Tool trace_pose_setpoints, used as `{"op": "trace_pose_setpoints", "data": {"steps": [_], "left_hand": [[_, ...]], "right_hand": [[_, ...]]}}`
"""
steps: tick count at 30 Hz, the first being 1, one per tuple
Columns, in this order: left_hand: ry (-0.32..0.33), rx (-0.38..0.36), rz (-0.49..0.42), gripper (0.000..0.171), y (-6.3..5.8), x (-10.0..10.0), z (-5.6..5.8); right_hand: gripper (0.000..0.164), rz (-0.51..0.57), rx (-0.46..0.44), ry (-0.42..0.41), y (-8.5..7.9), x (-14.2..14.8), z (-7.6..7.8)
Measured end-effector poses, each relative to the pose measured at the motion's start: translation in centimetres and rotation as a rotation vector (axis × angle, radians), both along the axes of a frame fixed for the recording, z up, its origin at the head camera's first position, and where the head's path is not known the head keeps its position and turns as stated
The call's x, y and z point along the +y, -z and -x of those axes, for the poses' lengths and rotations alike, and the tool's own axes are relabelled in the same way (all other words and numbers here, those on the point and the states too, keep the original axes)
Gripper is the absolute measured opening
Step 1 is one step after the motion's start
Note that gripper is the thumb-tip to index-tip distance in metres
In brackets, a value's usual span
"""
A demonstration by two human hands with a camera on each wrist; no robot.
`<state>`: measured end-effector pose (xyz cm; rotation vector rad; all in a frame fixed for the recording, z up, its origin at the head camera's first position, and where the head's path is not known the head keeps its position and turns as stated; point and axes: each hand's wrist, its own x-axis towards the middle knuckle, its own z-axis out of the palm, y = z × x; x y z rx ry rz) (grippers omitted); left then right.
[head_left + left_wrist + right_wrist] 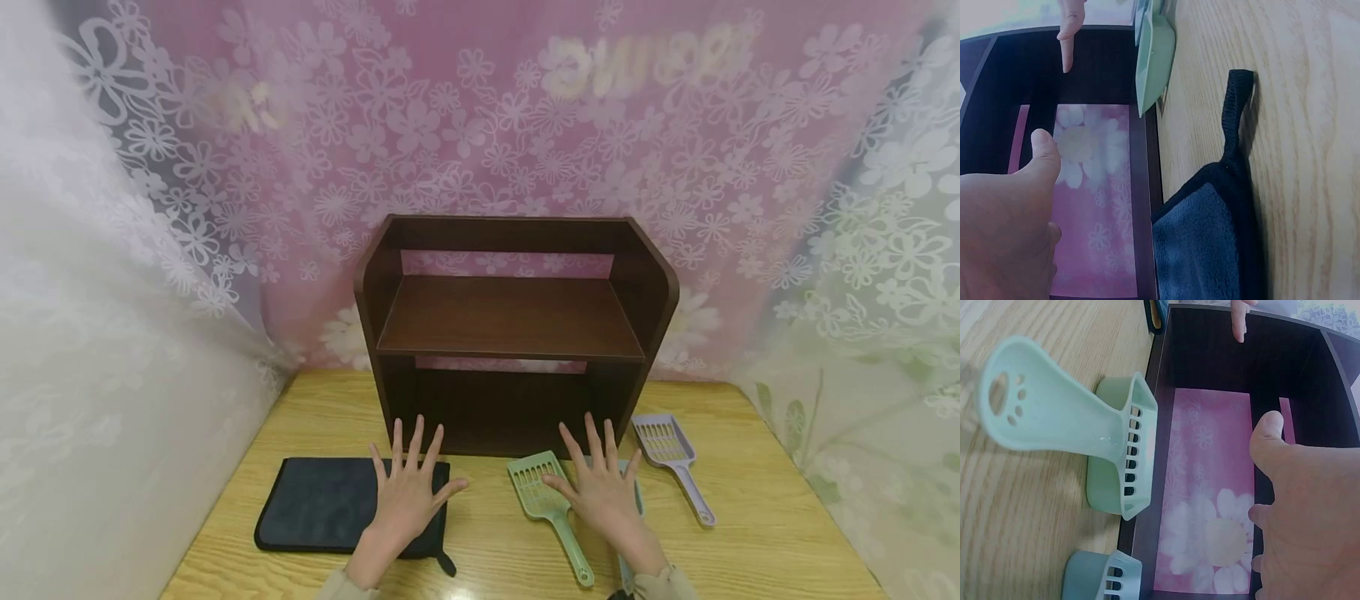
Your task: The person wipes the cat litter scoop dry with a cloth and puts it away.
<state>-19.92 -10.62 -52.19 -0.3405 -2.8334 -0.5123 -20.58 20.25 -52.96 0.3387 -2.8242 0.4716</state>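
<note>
My left hand (406, 498) is held with fingers spread above the right part of a dark blue cloth (318, 504) that has a black border and a hanging loop (1235, 109). With fingers also spread, my right hand (603, 492) hovers over a blue litter scoop (1085, 575), mostly covered by it in the head view. A green litter scoop (572, 546) lies just left of that hand, its slotted end toward the back. Farther right is a purple litter scoop (686, 479). Neither hand holds anything.
A dark brown two-tier shelf (510, 317) stands at the back of the wooden table (480, 533), directly ahead of both hands. Behind it hangs a pink flowered curtain (450, 150). Pale flowered sheets enclose the left and right sides.
</note>
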Motion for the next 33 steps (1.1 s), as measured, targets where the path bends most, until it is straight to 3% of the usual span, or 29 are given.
{"op": "trace_pose_setpoints", "data": {"steps": [9,20,23,28,33], "left_hand": [[-0.005,0.068,0.010,0.090,0.0,-0.2,-0.1],[0.004,0.041,-0.013,0.091,-0.2,-0.5,0.1],[0.023,0.037,-0.040,0.089,-0.4,-0.7,0.4],[0.091,0.065,-0.167,0.081,-0.7,-1.3,1.3],[0.116,0.119,-0.323,0.067,-0.6,-2.6,1.8]], "right_hand": [[0.084,0.030,0.046,-0.024,-0.8,-0.7,-0.4],[0.085,0.059,0.033,-0.017,-0.5,-0.5,0.1],[0.078,0.128,0.058,-0.021,-0.7,-0.3,0.5],[0.059,0.363,0.093,-0.082,-2.1,-0.1,0.3],[0.049,0.508,0.025,-0.094,-2.6,0.4,-0.4]]}}
